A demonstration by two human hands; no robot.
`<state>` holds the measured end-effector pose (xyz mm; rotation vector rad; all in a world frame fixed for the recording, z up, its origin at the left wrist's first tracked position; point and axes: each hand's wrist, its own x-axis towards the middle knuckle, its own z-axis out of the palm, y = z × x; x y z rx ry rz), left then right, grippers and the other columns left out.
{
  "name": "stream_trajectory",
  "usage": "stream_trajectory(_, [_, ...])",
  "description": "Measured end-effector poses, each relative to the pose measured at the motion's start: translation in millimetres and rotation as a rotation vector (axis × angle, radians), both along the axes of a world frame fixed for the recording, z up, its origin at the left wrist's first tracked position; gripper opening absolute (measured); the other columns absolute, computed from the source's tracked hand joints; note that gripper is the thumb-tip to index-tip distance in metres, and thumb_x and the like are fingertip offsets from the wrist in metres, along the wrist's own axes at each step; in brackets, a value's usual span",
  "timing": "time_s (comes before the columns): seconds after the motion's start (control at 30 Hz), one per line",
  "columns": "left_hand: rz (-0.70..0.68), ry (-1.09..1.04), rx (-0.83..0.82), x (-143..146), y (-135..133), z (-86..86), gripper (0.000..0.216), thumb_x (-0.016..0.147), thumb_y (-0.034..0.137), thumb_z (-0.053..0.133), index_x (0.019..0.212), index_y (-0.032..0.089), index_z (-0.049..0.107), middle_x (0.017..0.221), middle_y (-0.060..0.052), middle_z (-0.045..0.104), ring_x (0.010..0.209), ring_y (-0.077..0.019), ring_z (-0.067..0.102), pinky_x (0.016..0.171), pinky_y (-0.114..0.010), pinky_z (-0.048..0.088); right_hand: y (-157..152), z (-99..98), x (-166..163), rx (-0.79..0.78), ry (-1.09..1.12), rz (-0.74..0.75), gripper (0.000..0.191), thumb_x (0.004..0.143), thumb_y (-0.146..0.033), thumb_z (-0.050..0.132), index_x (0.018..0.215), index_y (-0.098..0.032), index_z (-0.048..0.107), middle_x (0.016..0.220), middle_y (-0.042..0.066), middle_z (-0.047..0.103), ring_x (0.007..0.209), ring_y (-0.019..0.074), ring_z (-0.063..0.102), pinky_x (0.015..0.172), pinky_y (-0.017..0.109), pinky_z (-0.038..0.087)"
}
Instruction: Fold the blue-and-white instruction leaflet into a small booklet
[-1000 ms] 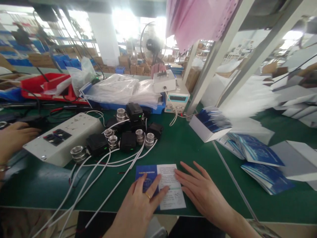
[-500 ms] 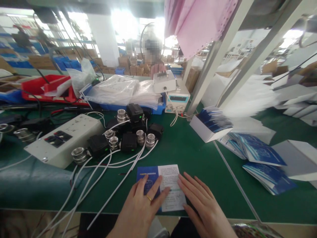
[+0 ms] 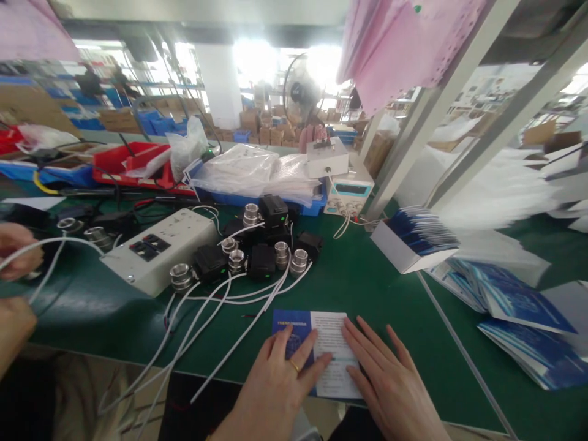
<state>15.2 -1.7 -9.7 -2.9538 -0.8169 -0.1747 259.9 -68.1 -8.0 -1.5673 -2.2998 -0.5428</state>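
Moved: co-worker's hands (image 3: 16, 257) w/ white cable now at left edge of frame.
L hand (image 3: 275, 386): open, flat on leaflet (image 3: 328, 334).
R hand (image 3: 390, 386): open, flat on leaflet.

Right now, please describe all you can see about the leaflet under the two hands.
The leaflet is thin printed paper, lying flat near the front edge of the green table. Its left panel is blue, its right panel white with small text. The left hand and right hand press on it, fingers spread.
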Motion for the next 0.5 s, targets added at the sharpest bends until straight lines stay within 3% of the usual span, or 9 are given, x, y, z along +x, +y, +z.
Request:
stream_trajectory(0.17, [-0.001,-0.048,0.042,-2.0,-1.9,-16.9,0.056,0.101,0.046,0.05,0.155,0.042,0.036,0.162,0.001,0.041,0.129,-0.0368,0.048,0.093,-0.048,0.049,5.9,4.0,4.8,0.051,-0.054,0.045,0.053,0.111,-0.035,0.032,0.159,-0.013,0.033,0.149,0.006,0.052,0.136,0.0262,0.051,0.127,0.046,0.009])
stream_trajectory(0.4, [0.033,-0.183,0.201,9.2,-1.4,-29.7,0.036,0.101,0.049,0.051,0.135,0.041,0.06,0.154,0.003,0.051,0.12,-0.0325,0.056,0.086,-0.04,0.051,34.6,-0.2,-20.6,0.11,-0.026,0.247,0.061,0.11,-0.033,0.034,0.163,-0.009,0.018,0.145,0.01,0.056,0.126,0.0232,0.061,0.109,0.037,0.044])
stream_trajectory(0.5, [0.116,-0.153,0.089,13.8,2.1,-35.3,0.042,0.095,0.054,0.059,0.131,0.031,0.065,0.137,-0.007,0.064,0.107,-0.0286,0.062,0.08,-0.037,0.053,45.5,-19.1,-22.7,0.084,-0.005,0.291,0.067,0.108,-0.041,0.038,0.164,-0.012,0.014,0.143,0.009,0.058,0.12,0.023,0.065,0.094,0.033,0.057])
